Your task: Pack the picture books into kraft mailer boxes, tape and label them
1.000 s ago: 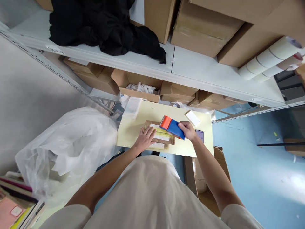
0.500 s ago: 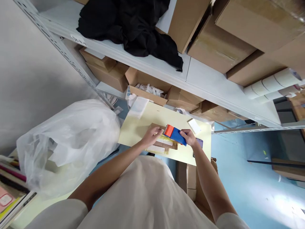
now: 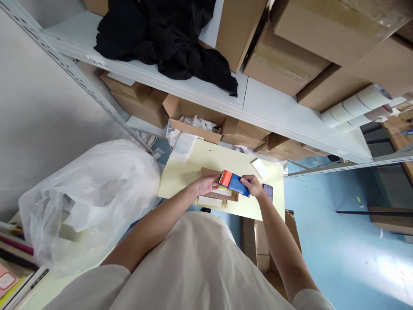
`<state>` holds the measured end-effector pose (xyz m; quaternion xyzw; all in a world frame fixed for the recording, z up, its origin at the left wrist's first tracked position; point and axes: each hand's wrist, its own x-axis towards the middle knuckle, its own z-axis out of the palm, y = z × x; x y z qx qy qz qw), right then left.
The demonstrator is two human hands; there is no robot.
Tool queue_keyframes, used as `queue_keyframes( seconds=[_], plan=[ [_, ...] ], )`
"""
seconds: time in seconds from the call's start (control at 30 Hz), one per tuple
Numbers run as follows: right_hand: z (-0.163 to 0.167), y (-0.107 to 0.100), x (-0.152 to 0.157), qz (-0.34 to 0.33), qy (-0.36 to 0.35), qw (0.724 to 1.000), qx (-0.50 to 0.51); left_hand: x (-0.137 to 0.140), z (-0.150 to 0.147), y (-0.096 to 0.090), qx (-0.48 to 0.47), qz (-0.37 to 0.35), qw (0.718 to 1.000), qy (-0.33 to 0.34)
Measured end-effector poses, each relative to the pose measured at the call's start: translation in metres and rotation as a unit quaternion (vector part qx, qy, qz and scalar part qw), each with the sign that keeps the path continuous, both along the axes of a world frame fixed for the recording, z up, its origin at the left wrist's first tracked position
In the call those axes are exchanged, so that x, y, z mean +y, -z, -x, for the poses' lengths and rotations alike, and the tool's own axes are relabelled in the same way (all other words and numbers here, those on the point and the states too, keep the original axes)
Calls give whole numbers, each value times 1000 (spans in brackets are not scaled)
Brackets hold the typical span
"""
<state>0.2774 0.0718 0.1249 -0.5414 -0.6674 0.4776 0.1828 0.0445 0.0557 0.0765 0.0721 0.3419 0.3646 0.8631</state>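
My right hand (image 3: 252, 186) is closed round the blue end of a flat blue-and-orange tool, which looks like a tape dispenser (image 3: 235, 183) with a toothed edge. At its orange end, the fingers of my left hand (image 3: 206, 184) are pinched against the left edge; any tape end between them is too small to make out. Below the tool lies a brown cardboard box (image 3: 232, 196) with pale labels and yellowish tape on it, partly covered by my left hand and the tool. The box rests on a pale yellow table (image 3: 176, 174).
A phone (image 3: 267, 192) and a small white box (image 3: 260, 168) lie to the right on the table. Behind stand open cartons (image 3: 195, 129) beneath a shelf (image 3: 206, 88) holding black cloth (image 3: 180, 47). A big plastic bag (image 3: 97, 193) bulges at left; an open carton (image 3: 292, 224) stands at lower right.
My left hand has come up to the orange end of the tape dispenser, closing the gap between them. The view has shifted slightly, and more of the phone shows.
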Motion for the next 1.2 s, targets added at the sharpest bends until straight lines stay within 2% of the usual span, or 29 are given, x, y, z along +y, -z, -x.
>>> queue_keyframes(
  seconds=[0.2,0.3,0.43,0.6,0.7,0.83,1.0,1.2],
  plan=[
    [-4,0,0,0,6,1000,11,0,11,-1,-48,-12,999,18],
    [-4,-2,0,-12,-10,1000,3,0,13,-6,34,-43,998,8],
    [4,-9,1,-30,-30,998,-35,-3,10,-13,184,-89,979,-24],
    [14,-24,5,-48,-51,991,-114,-6,24,-16,242,-101,964,-34],
    [13,-33,6,-47,-45,986,-150,-6,48,-8,271,-82,958,-52],
    [10,-38,4,-53,-36,977,-202,-2,78,13,311,-56,945,-79],
    [18,-34,7,-52,-29,975,-213,6,82,34,335,-43,936,-95],
    [24,-31,12,-41,-45,974,-220,0,85,42,338,-27,938,-76]
  ],
)
